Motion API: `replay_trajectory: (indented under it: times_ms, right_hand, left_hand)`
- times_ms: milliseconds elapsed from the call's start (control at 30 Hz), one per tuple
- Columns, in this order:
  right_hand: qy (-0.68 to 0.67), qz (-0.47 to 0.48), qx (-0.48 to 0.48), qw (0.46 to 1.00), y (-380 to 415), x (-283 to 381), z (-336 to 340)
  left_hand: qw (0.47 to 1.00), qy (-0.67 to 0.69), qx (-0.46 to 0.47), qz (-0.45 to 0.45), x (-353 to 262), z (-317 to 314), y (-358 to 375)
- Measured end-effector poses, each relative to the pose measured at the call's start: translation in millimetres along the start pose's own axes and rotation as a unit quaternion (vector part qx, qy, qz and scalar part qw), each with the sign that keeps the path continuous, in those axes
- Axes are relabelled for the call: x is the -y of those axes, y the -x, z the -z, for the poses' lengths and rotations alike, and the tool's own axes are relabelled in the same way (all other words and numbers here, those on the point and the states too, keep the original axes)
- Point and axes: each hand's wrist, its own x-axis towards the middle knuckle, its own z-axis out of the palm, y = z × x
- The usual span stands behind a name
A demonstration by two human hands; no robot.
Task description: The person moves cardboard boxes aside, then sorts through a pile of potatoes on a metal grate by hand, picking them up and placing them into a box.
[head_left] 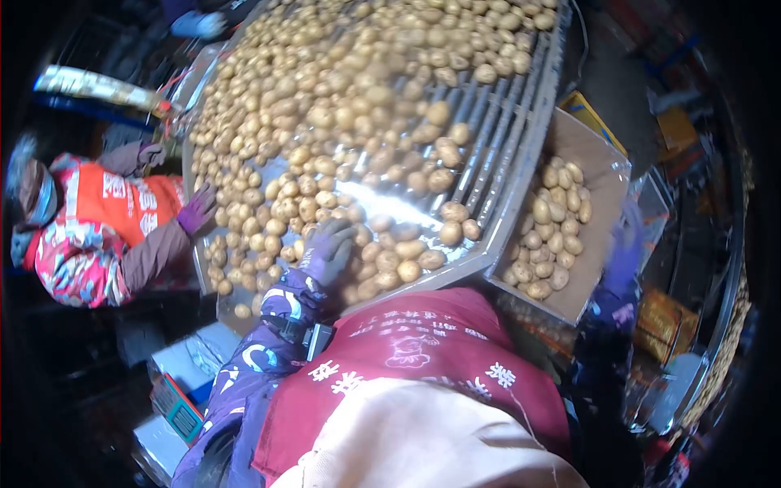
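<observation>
Loose potatoes (285, 138) cover a large sorting table with metal rollers (496, 138). My left hand (329, 250), in a purple and grey glove, lies over the potatoes near the table's front edge, its fingers stretched forward. A pile of potatoes (390, 264) sits just right of it. Off to the right, my right hand (625, 244) in a purple glove is smeared by motion, beside the outer wall of a cardboard box (598, 150). Inside that box lies a heap of potatoes (553, 232).
Across the table's left side, a person in an orange apron (134, 203) rests a purple-gloved hand (196, 209) at the potatoes. Another gloved hand (199, 24) shows at the top left. A scale with a display (177, 409) stands at lower left, and a yellow crate (592, 118) behind the box.
</observation>
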Motion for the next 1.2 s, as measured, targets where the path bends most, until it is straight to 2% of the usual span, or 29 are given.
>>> replay_trajectory:
  times_ms: [67, 100, 133, 167, 233, 267, 300, 333, 367, 433, 467, 533, 600, 633, 700, 767, 833, 933, 1000, 1033, 1133, 1167, 1200]
  right_hand:
    - [0.001, 0.104, 0.141, 0.985, -82.7, 115.6, -78.6]
    - [-0.009, 0.119, 0.148, 0.982, -97.4, 125.7, -131.6]
    - [0.044, 0.136, 0.214, 0.966, -116.6, 146.0, -173.9]
    - [0.070, 0.158, 0.213, 0.961, -118.9, 161.1, -212.0]
    - [0.128, 0.214, 0.235, 0.940, -118.4, 167.9, -282.6]
    - [0.138, 0.197, 0.259, 0.935, -111.6, 170.2, -295.1]
    - [0.150, 0.181, 0.283, 0.930, -101.8, 174.3, -301.3]
    - [0.161, 0.165, 0.305, 0.924, -92.8, 178.2, -306.9]
    - [0.105, 0.163, 0.318, 0.928, -90.8, 160.2, -307.2]
    - [0.141, 0.073, 0.389, 0.907, -94.7, 179.8, -268.6]
    - [0.152, 0.022, 0.460, 0.875, -100.6, 187.6, -244.3]
    - [0.174, -0.013, 0.526, 0.832, -113.8, 194.9, -217.6]
    - [0.186, 0.017, 0.529, 0.828, -115.2, 185.1, -214.1]
    - [0.193, 0.156, 0.548, 0.799, -117.4, 166.7, -217.8]
    - [0.015, 0.173, 0.455, 0.874, -104.0, 165.8, -245.9]
    - [-0.019, 0.178, 0.409, 0.895, -95.4, 168.2, -279.6]
    - [0.090, 0.180, 0.427, 0.882, -91.6, 168.8, -314.9]
    - [0.054, 0.019, 0.590, 0.805, -124.0, 211.5, -307.8]
    - [-0.053, 0.223, 0.547, 0.805, -117.9, 181.0, -308.9]
    - [-0.034, 0.166, 0.576, 0.800, -112.8, 180.9, -312.9]
    - [-0.038, 0.033, 0.617, 0.785, -111.4, 214.3, -310.2]
    - [-0.055, 0.040, 0.639, 0.766, -113.1, 201.2, -312.4]
    - [-0.111, -0.035, 0.630, 0.767, -112.7, 188.9, -312.2]
  left_hand:
    - [0.998, -0.031, -0.027, 0.052, 17.9, 8.4, 32.0]
    - [0.996, -0.038, -0.032, 0.078, 14.1, 16.8, 43.2]
    - [0.993, -0.046, -0.035, 0.106, 14.4, 19.8, 52.0]
    - [0.989, 0.007, -0.048, 0.138, 13.6, 22.7, 63.9]
    - [0.990, -0.032, -0.041, 0.131, 23.9, 19.4, 92.3]
    - [0.990, -0.050, -0.037, 0.127, 27.5, 17.9, 103.0]
    - [0.990, -0.045, -0.010, 0.136, 16.3, 27.4, 100.9]
    - [0.989, -0.033, -0.031, 0.138, 13.3, 30.8, 102.3]
    - [0.988, -0.022, -0.054, 0.140, 13.5, 27.6, 103.6]
    - [0.985, 0.005, -0.090, 0.149, 8.5, 30.2, 108.6]
    - [0.984, 0.005, -0.085, 0.159, 5.9, 33.3, 108.6]
    - [0.982, 0.007, -0.075, 0.172, 2.3, 37.6, 103.0]
    - [0.984, -0.009, -0.073, 0.160, 7.5, 30.8, 94.8]
    - [0.986, -0.009, -0.068, 0.152, 5.9, 33.9, 90.6]
    - [0.987, -0.018, -0.044, 0.154, 11.4, 31.1, 90.4]
    - [0.986, -0.033, -0.047, 0.155, 13.4, 32.9, 82.5]
    - [0.982, -0.038, -0.052, 0.176, 25.2, 24.6, 85.0]
    - [0.988, -0.058, -0.059, 0.134, 34.2, 25.6, 80.0]
    - [0.985, -0.024, -0.074, 0.153, 30.9, 27.9, 63.7]
    - [0.983, -0.009, -0.083, 0.164, 28.2, 32.5, 52.5]
    - [0.992, -0.019, -0.117, -0.041, 5.2, 46.7, -4.2]
    - [0.995, 0.004, -0.089, -0.039, 7.8, 34.4, -19.8]
    - [0.997, 0.026, -0.063, -0.038, 10.2, 21.3, -32.2]
